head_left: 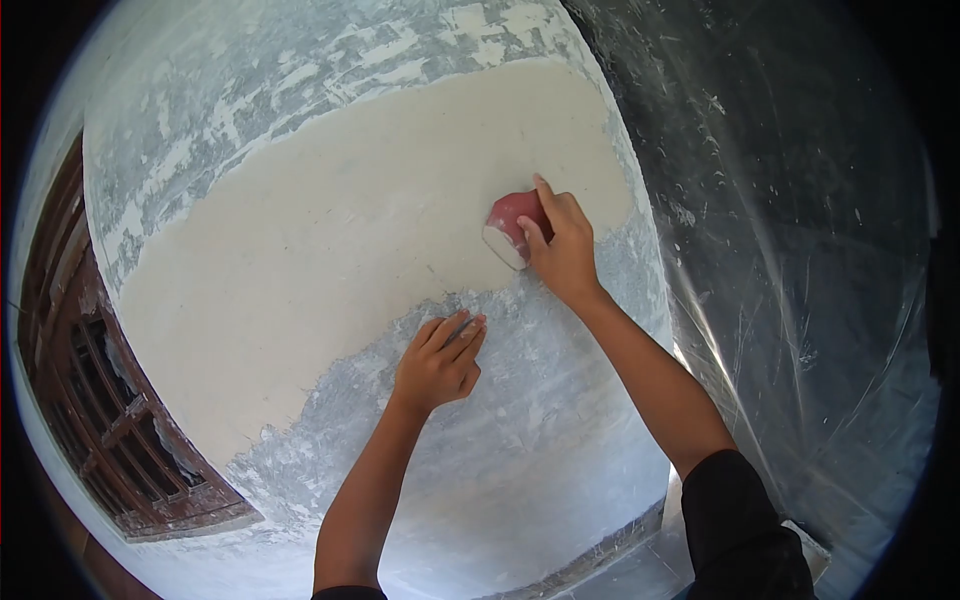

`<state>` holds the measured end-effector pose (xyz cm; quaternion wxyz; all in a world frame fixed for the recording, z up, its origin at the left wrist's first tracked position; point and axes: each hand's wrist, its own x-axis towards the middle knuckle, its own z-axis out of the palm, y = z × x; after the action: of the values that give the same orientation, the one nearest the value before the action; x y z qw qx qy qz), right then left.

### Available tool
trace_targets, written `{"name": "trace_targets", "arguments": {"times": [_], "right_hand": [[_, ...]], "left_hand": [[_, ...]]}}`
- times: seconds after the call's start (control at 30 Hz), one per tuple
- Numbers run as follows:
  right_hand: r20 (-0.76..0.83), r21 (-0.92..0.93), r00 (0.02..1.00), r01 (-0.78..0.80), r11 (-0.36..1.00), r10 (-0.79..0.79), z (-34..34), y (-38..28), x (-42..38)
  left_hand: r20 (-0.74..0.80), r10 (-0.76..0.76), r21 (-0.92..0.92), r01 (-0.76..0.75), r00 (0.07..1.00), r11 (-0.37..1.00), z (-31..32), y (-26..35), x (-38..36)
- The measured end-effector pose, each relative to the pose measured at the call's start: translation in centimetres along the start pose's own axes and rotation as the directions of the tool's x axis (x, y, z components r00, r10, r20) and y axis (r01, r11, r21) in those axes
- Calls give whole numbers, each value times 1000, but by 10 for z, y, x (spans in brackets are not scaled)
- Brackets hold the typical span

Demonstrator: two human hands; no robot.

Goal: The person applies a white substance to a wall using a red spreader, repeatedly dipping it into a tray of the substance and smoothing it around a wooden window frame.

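My right hand (566, 248) grips a red putty spreader (518, 212) and holds it to the wall. The spreader's lower edge is smeared with pale putty and meets the fresh cream-coloured putty coat (340, 215). Lower and to the left, my left hand (438, 362) is closed near the ragged lower border of that coat. A small greyish thing (460, 328) shows between its fingers, too little of it to name. White smears mark the fingertips. Below the coat, the wall (530, 400) is bare grey with whitish streaks.
A brown wooden window with bars (115, 415) is set in the wall at the left. Clear plastic sheeting (790, 290) hangs down the right side, past the wall's edge. Grey floor (630, 575) shows at the bottom right.
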<state>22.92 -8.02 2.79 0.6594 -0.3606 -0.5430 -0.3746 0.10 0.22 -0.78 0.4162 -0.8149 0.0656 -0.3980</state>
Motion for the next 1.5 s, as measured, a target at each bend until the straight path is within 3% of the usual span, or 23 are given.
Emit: {"name": "trace_targets", "arguments": {"times": [0.07,0.17,0.27,0.33,0.4,0.5,0.53,0.6,0.7,0.8,0.87,0.97,1.0,1.07,1.17,1.2,1.27,1.4,1.47,1.5], "right_hand": [[-346,-143,905,-311,940,247,-17,18,12],[-354,-65,909,-259,964,221,-19,5,10],[-48,79,998,-32,996,36,9,-29,-5],[-61,28,992,-113,993,114,12,-15,-1],[-323,-92,917,-277,957,234,-4,11,11],[-435,-32,852,-338,941,291,-20,6,16],[-434,-32,853,-337,941,291,-13,-5,14],[-129,78,986,-96,992,106,7,-38,2],[-111,27,988,-108,994,110,15,-19,0],[-469,-191,838,-404,894,279,-19,14,-1],[-538,-131,793,-414,901,286,-25,11,-5],[-263,82,908,-315,945,326,-1,-37,-13],[-197,110,946,-239,965,257,11,-43,-19],[-160,27,956,-243,970,245,19,-34,-28],[-500,-154,774,-522,839,390,-8,0,-38],[-566,-72,717,-535,842,407,-15,2,-40],[-546,-75,750,-488,870,374,-10,-7,-40],[-236,64,916,-320,945,326,25,-49,-37],[-342,-35,870,-389,920,355,29,-25,-48],[-437,-54,794,-493,868,423,19,-17,-54]], "left_hand": [[1,-3,2,3,1000,1000,-1,0,-1],[-1,-6,6,6,1000,1000,-3,0,0],[27,-16,1,16,1000,1000,-4,2,1],[40,-4,27,3,999,1000,-5,0,1],[19,-4,9,3,1000,1000,-1,-1,1],[-2,-12,-7,12,1000,1000,-1,0,0],[8,-12,-4,12,1000,1000,-2,1,0],[11,-16,-14,16,1000,1000,-4,1,0],[8,-14,-22,14,1000,1000,-3,1,1],[0,-12,-20,12,1000,1000,-1,0,-1],[-12,-14,-22,14,1000,1000,0,1,-2],[-1,-8,-21,8,1000,1000,-2,0,0],[7,-10,-19,10,1000,1000,-3,1,1],[18,-12,-21,13,1000,1000,-2,2,0],[-18,-9,-35,9,1000,999,0,0,-1],[-15,-6,-31,6,1000,1000,0,0,-1],[-17,-3,-27,2,1000,1000,0,0,0],[-12,-3,-39,3,1000,999,0,0,1],[-10,-1,-42,1,1000,999,-1,0,-1],[-12,-1,-42,1,1000,999,0,-1,-1]]}}
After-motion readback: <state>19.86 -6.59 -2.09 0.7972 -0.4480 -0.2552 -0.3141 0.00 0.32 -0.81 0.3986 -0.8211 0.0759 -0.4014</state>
